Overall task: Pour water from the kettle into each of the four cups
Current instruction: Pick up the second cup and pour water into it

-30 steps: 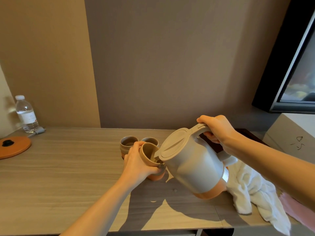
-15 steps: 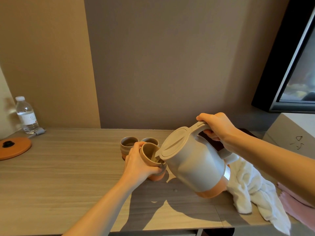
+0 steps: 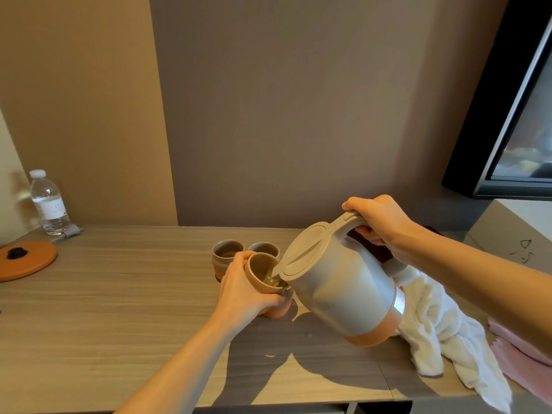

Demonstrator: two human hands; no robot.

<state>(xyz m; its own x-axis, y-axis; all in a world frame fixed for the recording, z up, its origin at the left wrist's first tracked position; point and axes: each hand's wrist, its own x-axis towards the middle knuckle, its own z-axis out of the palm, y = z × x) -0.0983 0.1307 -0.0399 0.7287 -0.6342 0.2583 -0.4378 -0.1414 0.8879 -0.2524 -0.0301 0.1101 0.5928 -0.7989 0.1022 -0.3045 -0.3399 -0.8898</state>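
mid-pour: we tip the kettle (image 3: 340, 289) with our right hand (image 3: 379, 221), its grip closed round the handle, spout right at the rim of the cup (image 3: 264, 274) that our left hand (image 3: 242, 289) holds, grip wrapped round its side. this cup is tilted toward the spout, raised just off the worktop (image 3: 104, 309) or barely on it, can't tell; some water shows at its bottom. two more cups (image 3: 227, 254) stand just behind, touching or nearly; whether they hold water we can't tell. the fourth cup isn't clearly seen, maybe hidden under the held one. so our guess is at least one fill underway, others unconfirmed. right arm comes in from the right, wrist cocked down; left forearm reaches up from below. white towel (image 3: 442, 333) lies just right of the kettle.
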